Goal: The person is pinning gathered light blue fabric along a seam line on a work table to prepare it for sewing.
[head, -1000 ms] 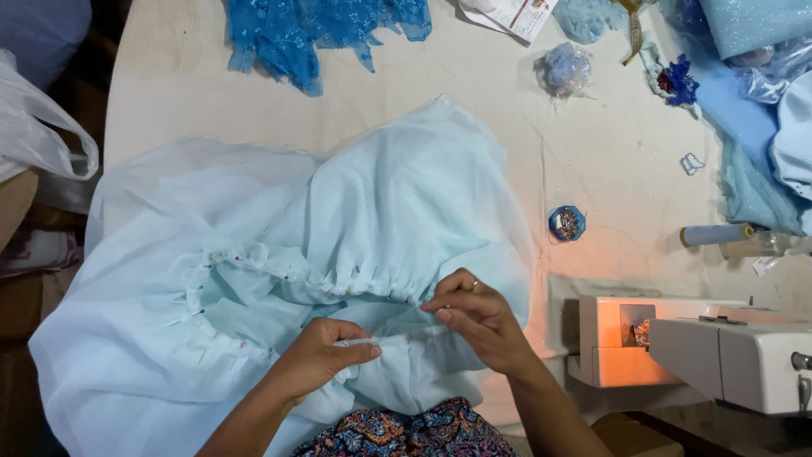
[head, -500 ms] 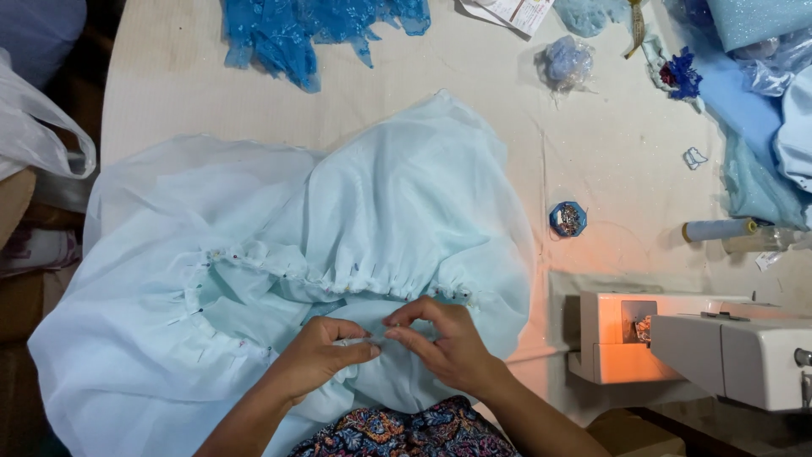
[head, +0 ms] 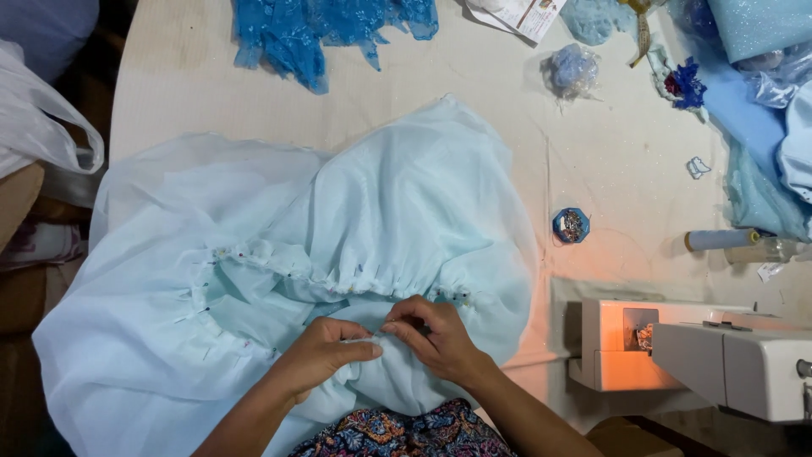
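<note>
A large pale blue sheer fabric piece [head: 355,220] lies spread on the cream table [head: 169,85], gathered along a seam held with several pins [head: 338,283]. My left hand [head: 321,355] pinches a fold of this fabric near the table's front edge. My right hand [head: 436,334] touches the left one fingertip to fingertip and pinches the same gathered edge. A patterned garment on my lap shows below the hands.
A white sewing machine [head: 702,355] stands at the right. A small blue octagonal pin box [head: 571,225] and a blue thread spool [head: 719,239] lie nearby. Bright blue lace [head: 321,30] and other blue fabrics [head: 753,101] line the far edge. A white plastic bag [head: 38,127] hangs left.
My right hand has slid left along the gathered seam until it meets my left hand. The left hand stayed about where it was.
</note>
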